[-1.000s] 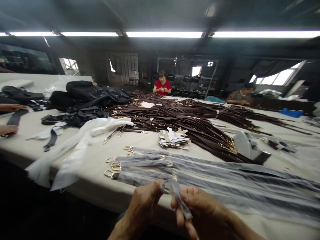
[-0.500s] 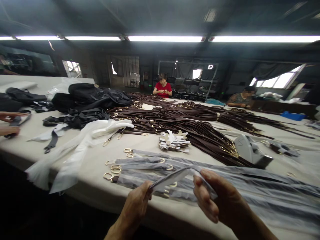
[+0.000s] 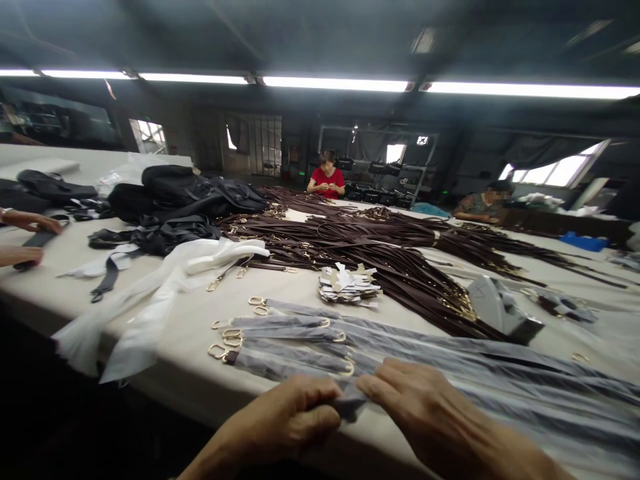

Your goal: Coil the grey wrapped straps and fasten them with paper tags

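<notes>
Near the table's front edge, my left hand (image 3: 293, 415) pinches a short stretch of a dark strap in thin translucent wrap (image 3: 352, 403). From the other side my right hand (image 3: 433, 417) grips the same strap, its fingertips close to the left thumb and mostly hidden behind the back of the hand. Just beyond lie several wrapped straps (image 3: 430, 347) side by side, with gold clasps (image 3: 233, 339) at their left ends. A stack of white and beige paper tabs (image 3: 349, 287) sits behind them.
Long brown straps (image 3: 340, 233) spread across the table, with a tape dispenser (image 3: 500, 310) at right. White wrapping sheets (image 3: 160, 287) hang over the front edge, beside black bags (image 3: 170, 193). Another person's hands (image 3: 33, 223) work at far left; two people sit across.
My hands have come together and lower. The right hand has turned palm down and closed on the strap, which was arched between the hands before. The co-worker's hands at left have shifted slightly.
</notes>
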{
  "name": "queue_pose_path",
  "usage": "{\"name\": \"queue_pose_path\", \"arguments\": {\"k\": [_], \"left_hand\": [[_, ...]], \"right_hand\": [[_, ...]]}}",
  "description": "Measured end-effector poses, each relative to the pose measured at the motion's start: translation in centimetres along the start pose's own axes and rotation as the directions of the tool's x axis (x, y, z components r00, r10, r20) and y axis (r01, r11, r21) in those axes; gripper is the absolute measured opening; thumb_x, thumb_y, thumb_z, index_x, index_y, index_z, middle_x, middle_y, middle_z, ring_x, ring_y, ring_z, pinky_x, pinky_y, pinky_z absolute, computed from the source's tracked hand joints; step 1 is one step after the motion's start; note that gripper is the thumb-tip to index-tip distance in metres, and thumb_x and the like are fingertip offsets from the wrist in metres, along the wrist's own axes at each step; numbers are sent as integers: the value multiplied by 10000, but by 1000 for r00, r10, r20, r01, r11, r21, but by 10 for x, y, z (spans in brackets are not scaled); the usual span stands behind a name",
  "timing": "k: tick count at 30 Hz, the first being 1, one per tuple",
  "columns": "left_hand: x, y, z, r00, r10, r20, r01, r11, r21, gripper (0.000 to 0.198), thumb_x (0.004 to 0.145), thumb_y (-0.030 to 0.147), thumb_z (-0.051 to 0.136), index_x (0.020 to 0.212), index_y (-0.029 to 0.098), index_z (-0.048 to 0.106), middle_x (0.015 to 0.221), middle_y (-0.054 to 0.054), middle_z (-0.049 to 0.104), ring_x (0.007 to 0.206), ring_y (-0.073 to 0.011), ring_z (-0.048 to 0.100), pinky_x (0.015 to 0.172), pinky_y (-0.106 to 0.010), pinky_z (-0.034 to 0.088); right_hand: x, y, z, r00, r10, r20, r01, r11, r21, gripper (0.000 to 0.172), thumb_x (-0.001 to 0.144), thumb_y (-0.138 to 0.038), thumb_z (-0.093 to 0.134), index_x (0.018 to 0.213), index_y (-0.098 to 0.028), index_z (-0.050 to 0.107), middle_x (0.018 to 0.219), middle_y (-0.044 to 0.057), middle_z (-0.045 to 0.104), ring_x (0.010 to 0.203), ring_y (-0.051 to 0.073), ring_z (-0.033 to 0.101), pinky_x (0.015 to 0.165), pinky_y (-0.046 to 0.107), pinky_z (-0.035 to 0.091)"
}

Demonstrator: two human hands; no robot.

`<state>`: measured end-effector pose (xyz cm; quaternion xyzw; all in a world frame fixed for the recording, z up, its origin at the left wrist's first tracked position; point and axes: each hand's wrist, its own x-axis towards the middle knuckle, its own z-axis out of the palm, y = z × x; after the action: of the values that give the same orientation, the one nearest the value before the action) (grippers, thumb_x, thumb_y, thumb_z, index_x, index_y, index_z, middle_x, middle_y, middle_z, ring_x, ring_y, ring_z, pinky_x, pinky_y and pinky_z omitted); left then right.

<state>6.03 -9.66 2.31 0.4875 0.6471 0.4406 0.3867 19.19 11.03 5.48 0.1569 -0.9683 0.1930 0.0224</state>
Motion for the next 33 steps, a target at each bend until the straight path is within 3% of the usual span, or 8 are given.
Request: {"name": "queue_pose_path", "arguments": {"k": [3,6,10,15,20,23,28,33], "left_hand": [[2,-24,9,938,271,-214,-158,888,431,194,917,120,452,830,167,619,722,9,583,633,-136,523,584,-235,369],[0,-42,15,778,593,-208,-225,572,789,235,995,135,369,974,153,602,749,-19,608,606,-163,555,554,-268,380],[-2,-43,13,673,707,-216,-172,434,884,220,1030,179,361,1040,151,579,738,-21,616,613,-175,597,555,-263,450],[-6,-41,12,646,733,-213,-173,412,894,243,1037,175,331,1122,143,556,782,-31,657,632,-180,634,566,-276,495],[-10,-38,15,668,737,-101,-192,303,934,374,1043,194,308,1369,48,420,810,-52,691,627,-187,652,533,-292,488],[-11,-35,15,666,742,-84,-197,283,939,360,1045,199,305,1347,64,449,769,-34,674,592,-176,634,508,-278,461],[-11,-42,11,678,711,-188,-204,428,880,239,1033,185,341,1167,163,538,783,-21,658,632,-172,634,573,-261,468],[-2,-55,13,653,691,-311,-263,591,762,195,1022,184,367,1119,202,535,802,-16,652,653,-149,617,606,-233,448]], "right_hand": [[5,10,15,991,134,-9,-126,954,272,528,894,-233,568,1417,-251,499,1169,110,656,935,224,632,809,326,512],[9,18,29,937,275,216,-346,630,695,511,930,-509,561,1349,-217,561,1121,103,682,712,144,629,594,230,496],[14,20,51,880,118,460,-473,119,873,594,846,-667,609,893,-84,712,638,53,652,405,56,456,400,151,334],[18,17,72,899,46,435,-423,-157,892,553,812,-560,694,889,-13,725,676,115,691,493,99,594,502,172,438],[29,14,79,920,64,387,-361,-245,900,479,856,-486,641,888,-10,694,737,154,719,605,186,696,575,223,502],[29,17,83,940,21,341,-325,-257,910,479,880,-479,621,910,-6,691,753,161,725,595,175,695,567,214,505],[16,25,89,897,5,443,-434,-194,880,506,851,-513,681,914,-14,728,668,100,696,452,83,565,453,152,415],[15,19,75,936,-27,351,-346,-252,904,425,846,-463,712,878,-39,719,628,98,687,483,106,611,494,159,452]]}}
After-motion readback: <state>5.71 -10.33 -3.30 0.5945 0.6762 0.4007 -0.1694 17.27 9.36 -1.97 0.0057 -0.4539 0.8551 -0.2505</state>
